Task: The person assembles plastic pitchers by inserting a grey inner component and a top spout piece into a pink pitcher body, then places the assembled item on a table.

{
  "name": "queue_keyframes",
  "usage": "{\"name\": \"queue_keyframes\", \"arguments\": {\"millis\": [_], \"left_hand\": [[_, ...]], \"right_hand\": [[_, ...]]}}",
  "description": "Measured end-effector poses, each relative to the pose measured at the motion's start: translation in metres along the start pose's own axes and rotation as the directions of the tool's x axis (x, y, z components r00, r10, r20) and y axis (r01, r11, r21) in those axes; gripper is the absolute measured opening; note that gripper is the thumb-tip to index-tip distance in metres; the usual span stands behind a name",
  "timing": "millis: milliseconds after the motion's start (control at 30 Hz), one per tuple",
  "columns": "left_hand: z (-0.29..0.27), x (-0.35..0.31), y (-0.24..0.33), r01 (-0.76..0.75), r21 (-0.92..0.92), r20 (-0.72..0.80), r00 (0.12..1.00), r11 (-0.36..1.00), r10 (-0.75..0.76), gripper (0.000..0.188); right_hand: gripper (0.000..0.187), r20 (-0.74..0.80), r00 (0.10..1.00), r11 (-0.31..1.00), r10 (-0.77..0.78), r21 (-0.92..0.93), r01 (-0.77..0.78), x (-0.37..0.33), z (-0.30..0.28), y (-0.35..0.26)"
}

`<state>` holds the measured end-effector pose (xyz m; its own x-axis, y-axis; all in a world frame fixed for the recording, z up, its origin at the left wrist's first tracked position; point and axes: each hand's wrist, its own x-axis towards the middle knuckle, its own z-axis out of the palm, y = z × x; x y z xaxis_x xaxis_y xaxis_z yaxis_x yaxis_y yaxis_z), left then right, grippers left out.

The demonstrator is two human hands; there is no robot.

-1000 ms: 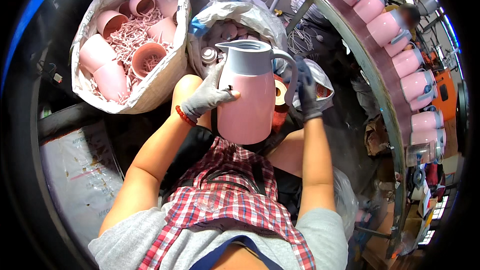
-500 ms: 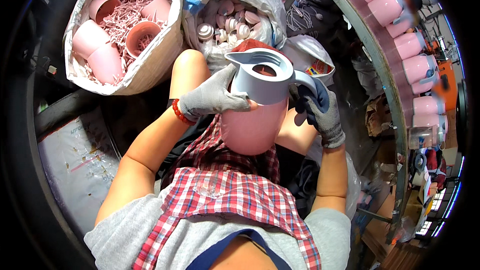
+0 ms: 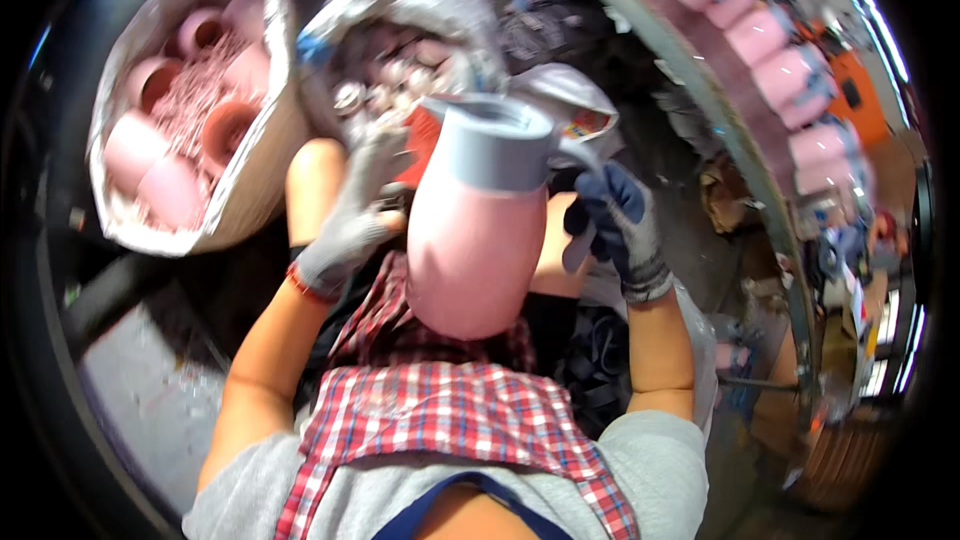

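Note:
A pink vacuum jug (image 3: 470, 260) with a grey-blue collar, spout and handle is held up over my lap, slightly tilted. My right hand (image 3: 620, 220), in a grey glove with dark blue fingers, is closed around the jug's handle (image 3: 578, 153). A pale rounded tip shows below those fingers. Left of the jug, my left hand (image 3: 352, 205) in a grey glove is apart from it, fingers stretched up and thumb out, holding nothing I can see. Something red (image 3: 420, 145) lies behind the jug, partly hidden.
A white sack (image 3: 285, 120) at far left holds pink jug bodies and small pink strips. Beside it, another sack (image 3: 480, 35) holds small white and pink parts. On the right, a long shelf (image 3: 715, 80) carries a row of pink jugs (image 3: 790, 85). A plastic bag (image 3: 575, 90) stands behind the jug.
My left hand has let go of the jug and moved away to the left. The jug has shifted left and lower in the view, still held by my right hand. The whole view has swung.

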<state>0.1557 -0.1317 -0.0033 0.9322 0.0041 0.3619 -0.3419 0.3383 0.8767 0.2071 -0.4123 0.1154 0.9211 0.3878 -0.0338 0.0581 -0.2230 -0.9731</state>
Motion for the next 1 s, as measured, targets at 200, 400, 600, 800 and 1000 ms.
{"name": "queue_keyframes", "arguments": {"millis": [200, 400, 600, 800, 1000], "left_hand": [[-0.014, 0.007, 0.000, 0.112, 0.000, -0.127, 0.986, 0.994, -0.111, 0.082], [0.007, 0.008, -0.022, 0.361, -0.145, 0.018, 0.932, 0.921, -0.363, 0.065], [0.007, 0.011, -0.043, 0.459, -0.098, 0.025, 0.888, 0.883, -0.459, 0.033], [-0.003, 0.012, -0.080, 0.553, -0.170, -0.012, 0.826, 0.816, -0.563, 0.020], [-0.021, 0.002, -0.117, 0.485, -0.214, 0.040, 0.872, 0.848, -0.488, 0.017]], "right_hand": [[0.035, -0.612, 0.644, 0.888, -0.460, -0.321, 0.330, 0.045, -0.117, -0.071], [0.036, -0.668, 0.449, 0.805, -0.593, -0.483, 0.345, 0.110, -0.238, -0.088], [0.039, -0.702, 0.382, 0.742, -0.601, -0.668, -0.062, 0.154, -0.269, -0.103], [0.067, -0.491, 0.737, 0.862, -0.465, -0.442, 0.249, 0.227, -0.284, -0.074], [0.047, -0.485, 0.713, 0.577, -0.506, -0.805, -0.139, 0.218, -0.259, -0.015]]}}
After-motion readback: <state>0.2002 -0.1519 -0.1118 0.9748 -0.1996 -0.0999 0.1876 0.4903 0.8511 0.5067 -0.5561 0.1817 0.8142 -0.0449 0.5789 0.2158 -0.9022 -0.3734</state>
